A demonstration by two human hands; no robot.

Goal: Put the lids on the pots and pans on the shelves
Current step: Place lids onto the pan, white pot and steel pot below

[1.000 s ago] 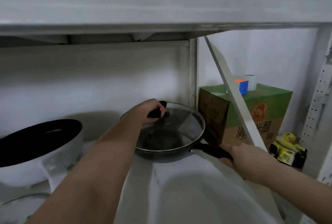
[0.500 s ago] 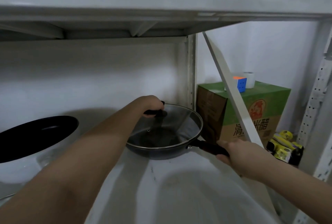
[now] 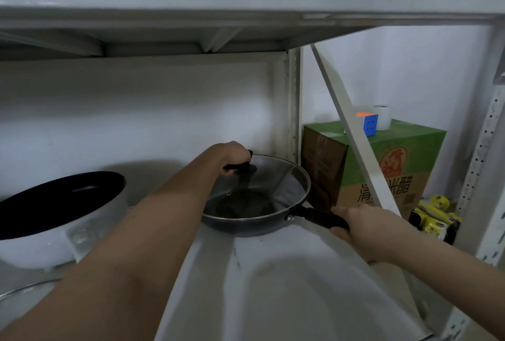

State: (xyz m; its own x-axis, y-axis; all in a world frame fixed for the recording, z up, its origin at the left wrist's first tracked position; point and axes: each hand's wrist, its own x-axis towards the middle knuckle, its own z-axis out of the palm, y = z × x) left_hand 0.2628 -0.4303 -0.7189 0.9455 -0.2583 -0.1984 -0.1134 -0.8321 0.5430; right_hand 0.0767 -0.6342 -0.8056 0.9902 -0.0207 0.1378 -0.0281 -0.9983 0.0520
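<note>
Two hands at work on one shelf point(image 3: 300, 286), low under the shelf above. Pan point(image 3: 246, 227) set at the back, near the rear upright point(image 3: 293, 105), its rim close to the wall; bare shelf in front, running to the front edge. Pot point(image 3: 62, 212) well apart at left, open, cut off by the frame. Lid point(image 3: 262, 187) of glass lying on the pan, tipped up slightly at the back. Left hand point(image 3: 232, 156) reaching in from above, grip curled round the black knob point(image 3: 240, 168). Right hand point(image 3: 363, 227) low at right, grip wrapped round the pan handle point(image 3: 319, 216), handle end hidden in the palm. Second lid point(image 3: 24, 290) at lower left, only an arc of rim showing. Beyond the slanted brace point(image 3: 352, 133), a box point(image 3: 396, 165) carrying a cube point(image 3: 369, 123) and a tape roll point(image 3: 382, 117); yellow packets point(image 3: 434, 216) beside it, hard to make out.
</note>
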